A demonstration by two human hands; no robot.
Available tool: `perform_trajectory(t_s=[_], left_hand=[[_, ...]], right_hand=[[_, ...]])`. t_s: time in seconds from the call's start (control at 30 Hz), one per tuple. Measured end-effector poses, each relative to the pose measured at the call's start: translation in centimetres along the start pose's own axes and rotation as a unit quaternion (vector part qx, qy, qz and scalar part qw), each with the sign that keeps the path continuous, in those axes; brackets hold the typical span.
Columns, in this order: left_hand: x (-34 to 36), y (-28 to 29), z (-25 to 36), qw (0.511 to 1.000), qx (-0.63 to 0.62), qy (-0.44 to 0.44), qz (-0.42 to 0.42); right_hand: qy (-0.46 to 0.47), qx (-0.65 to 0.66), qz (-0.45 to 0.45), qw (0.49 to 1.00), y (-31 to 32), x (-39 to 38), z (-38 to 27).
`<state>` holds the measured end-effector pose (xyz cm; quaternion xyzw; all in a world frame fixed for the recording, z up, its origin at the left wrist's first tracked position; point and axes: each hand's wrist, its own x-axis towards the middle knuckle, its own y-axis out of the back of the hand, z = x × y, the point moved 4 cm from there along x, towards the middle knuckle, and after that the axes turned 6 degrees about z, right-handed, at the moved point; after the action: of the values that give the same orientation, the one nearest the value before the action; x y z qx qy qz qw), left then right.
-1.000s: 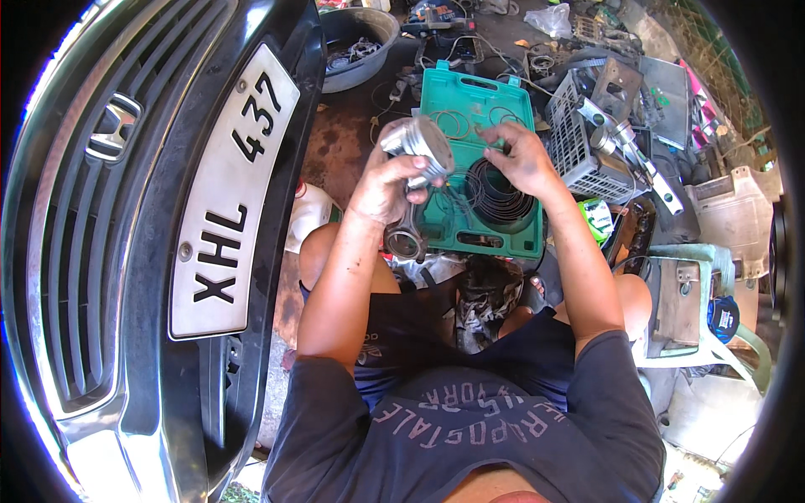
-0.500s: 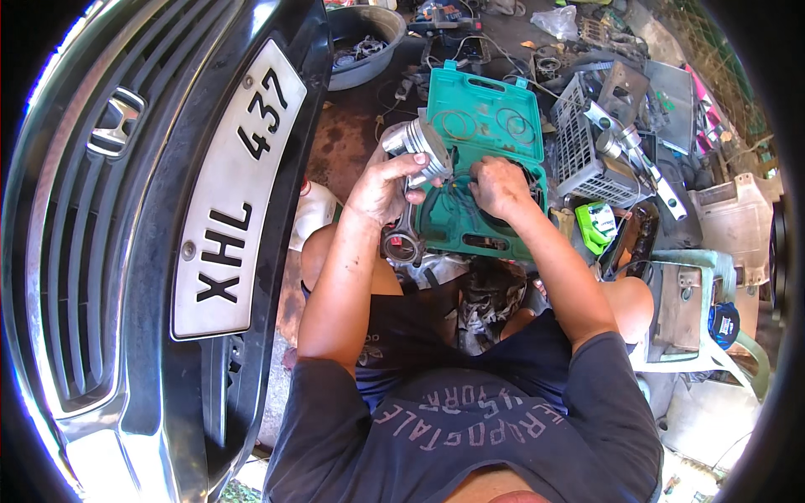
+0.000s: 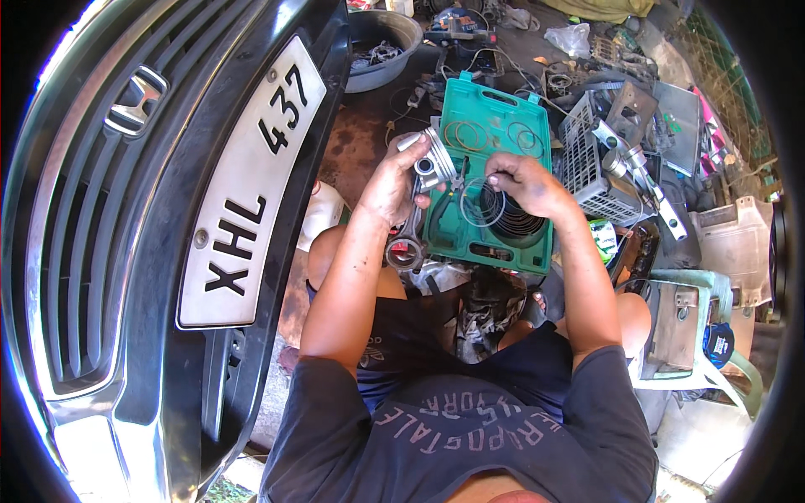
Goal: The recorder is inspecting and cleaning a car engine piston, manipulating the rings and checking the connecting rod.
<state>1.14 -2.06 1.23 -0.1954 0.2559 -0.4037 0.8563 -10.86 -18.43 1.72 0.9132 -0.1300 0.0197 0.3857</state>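
A silvery piston (image 3: 433,164) on its connecting rod (image 3: 407,251) is gripped in my left hand (image 3: 388,186), the rod's large round end hanging below the fingers. My right hand (image 3: 528,186) pinches a thin piston ring (image 3: 484,226) between thumb and fingers, just right of the piston and apart from it. Beneath both hands lies an open green tool case (image 3: 530,258). Inside are a stack of dark rings (image 3: 516,228) and a pair of dark-handled pliers (image 3: 443,208). Several loose thin rings rest against the case lid (image 3: 495,107).
On the left stands a dark car front (image 3: 109,218) with its plate. A grey basin (image 3: 386,67) of parts sits beyond it. To the right are a grey plastic crate (image 3: 587,168), loose metal parts, and a pale green chair (image 3: 713,335). A white jug (image 3: 320,216) stands by my left knee.
My right hand has lifted out of the case with a thin ring. The piston has turned in my left hand, now showing its pin hole. The view has shifted slightly.
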Motion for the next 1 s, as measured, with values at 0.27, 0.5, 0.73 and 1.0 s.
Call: perform_trajectory(t_s=[0.27,0.5,0.73,1.0], left_hand=[[-0.2,-1.7,-1.5,0.995,0.099,0.018,-0.026],[-0.8,-2.5,-2.5,0.987,0.064,0.019,-0.149],[-0.8,-2.7,-3.0,0.985,0.084,0.03,-0.149],[-0.8,-2.9,-2.7,0.99,0.046,0.04,-0.125]], right_hand=[[0.081,0.375,0.1,0.918,0.7,0.1,-2.8],[0.179,0.259,0.153,0.937,1.3,0.4,-4.0],[0.172,0.286,0.106,0.937,1.3,0.3,-3.4],[0.054,0.294,0.08,0.951,1.4,0.1,-2.9]])
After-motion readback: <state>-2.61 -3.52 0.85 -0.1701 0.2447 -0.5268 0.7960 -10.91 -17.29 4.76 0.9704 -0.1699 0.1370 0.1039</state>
